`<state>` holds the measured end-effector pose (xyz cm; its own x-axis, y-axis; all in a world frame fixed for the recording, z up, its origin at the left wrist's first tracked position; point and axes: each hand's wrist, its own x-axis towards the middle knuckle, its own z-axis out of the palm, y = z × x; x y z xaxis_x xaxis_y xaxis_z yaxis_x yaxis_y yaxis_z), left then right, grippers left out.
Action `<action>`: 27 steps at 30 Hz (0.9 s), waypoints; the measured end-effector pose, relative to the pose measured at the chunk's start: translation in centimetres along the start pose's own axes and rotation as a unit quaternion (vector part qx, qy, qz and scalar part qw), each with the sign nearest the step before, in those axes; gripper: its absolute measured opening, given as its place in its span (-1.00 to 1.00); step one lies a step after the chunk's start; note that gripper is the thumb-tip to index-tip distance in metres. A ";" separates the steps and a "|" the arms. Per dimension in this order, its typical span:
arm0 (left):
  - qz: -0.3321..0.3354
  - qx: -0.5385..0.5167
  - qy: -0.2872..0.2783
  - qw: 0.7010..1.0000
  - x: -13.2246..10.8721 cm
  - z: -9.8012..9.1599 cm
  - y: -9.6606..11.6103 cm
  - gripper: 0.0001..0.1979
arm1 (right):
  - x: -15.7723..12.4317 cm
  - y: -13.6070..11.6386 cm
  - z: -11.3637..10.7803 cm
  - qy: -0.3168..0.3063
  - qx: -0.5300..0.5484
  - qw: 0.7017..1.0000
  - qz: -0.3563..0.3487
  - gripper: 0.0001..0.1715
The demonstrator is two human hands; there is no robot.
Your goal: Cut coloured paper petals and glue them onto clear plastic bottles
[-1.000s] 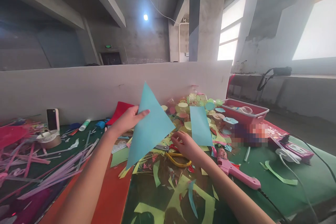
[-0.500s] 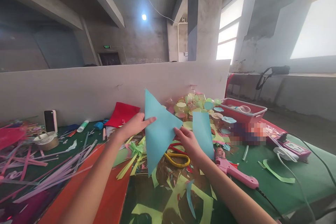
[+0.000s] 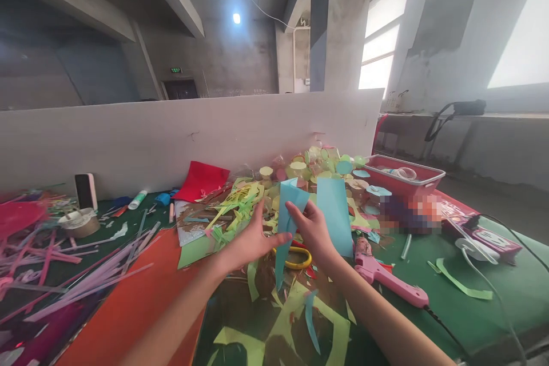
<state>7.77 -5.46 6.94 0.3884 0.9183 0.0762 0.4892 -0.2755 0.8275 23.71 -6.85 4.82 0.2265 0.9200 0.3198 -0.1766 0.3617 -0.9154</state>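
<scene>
The right hand pinches the folded blue paper — the left hand spreads wide, thumb overlapping it.

Green table, 1 glue gun

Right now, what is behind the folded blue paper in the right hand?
A yellow handle loop partly shows beyond the folded blue paper; whatever lies directly behind the paper is hidden.

Open air over paper scraps; pink glue gun blocks low path right of right hand; white partition behind.
</scene>
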 end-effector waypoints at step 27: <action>-0.159 -0.232 0.161 0.946 -1.3 -4.3 -4.7 -0.61 | 0.2 -4.5 -5.0 0.039 -0.328 0.937 0.115 -0.46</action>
<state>1.61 -4.12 5.31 -0.0161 0.9933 -0.1142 0.1170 0.1153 0.9864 29.30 -9.07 7.80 0.3289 0.9390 0.1010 0.3913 -0.0381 -0.9195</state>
